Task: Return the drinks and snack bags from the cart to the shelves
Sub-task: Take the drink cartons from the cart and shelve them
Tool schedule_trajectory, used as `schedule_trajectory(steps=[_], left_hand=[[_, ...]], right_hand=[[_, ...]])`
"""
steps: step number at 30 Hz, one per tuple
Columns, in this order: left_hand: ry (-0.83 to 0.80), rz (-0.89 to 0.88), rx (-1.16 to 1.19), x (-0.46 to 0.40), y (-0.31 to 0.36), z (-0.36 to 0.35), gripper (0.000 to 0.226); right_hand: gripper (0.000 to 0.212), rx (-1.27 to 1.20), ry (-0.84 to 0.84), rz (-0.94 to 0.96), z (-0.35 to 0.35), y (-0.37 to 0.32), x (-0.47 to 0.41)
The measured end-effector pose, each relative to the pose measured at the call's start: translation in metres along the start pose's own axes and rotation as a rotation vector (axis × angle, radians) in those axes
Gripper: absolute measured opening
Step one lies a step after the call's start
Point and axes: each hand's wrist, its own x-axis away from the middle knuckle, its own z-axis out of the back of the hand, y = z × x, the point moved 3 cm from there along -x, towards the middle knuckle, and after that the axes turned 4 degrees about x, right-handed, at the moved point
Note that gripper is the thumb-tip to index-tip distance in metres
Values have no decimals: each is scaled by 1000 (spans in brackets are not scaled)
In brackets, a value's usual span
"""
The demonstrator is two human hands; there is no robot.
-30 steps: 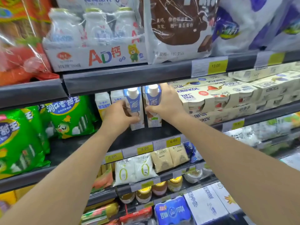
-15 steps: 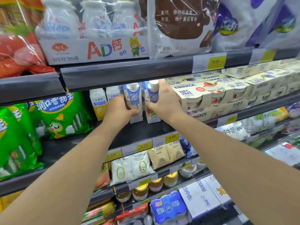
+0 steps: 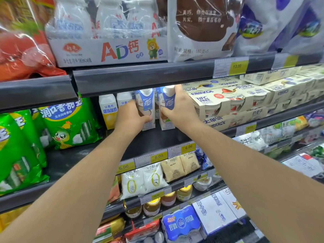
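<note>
Two blue-and-white drink cartons stand upright side by side on the dark middle shelf. My left hand wraps the left carton, thumb across its front. My right hand grips the right carton from its right side, fingers reaching up to the white cap. Both cartons rest on the shelf board, a narrow gap between them. The cart is out of view.
White-and-yellow cartons stand left of my hands, cream yogurt multipacks right. Green snack bags fill the left. The upper shelf edge hangs low over the cartons. Lower shelves hold pouches, jars and milk boxes.
Both hands stay on the two cartons, which hold their place on the shelf. The view has only drifted slightly; my right fingers have slid a little higher on the carton.
</note>
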Motion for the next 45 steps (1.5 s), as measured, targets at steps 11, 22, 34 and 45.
schedule_trajectory(steps=[11,22,34,45], left_hand=[[-17,13,-5,3,1,1,40],[-30,23,-34,6,2,1,42],[-185,21,-161,24,3,25,51],[-393,-220,-457,43,-2,58,64]], right_hand=[[47,-6,-34,-60,-11,-1,-7],[44,49,-29,-73,-7,-3,-6],[80,-4,-115,-158,11,0,9],[49,529,-402,28,38,-25,46]])
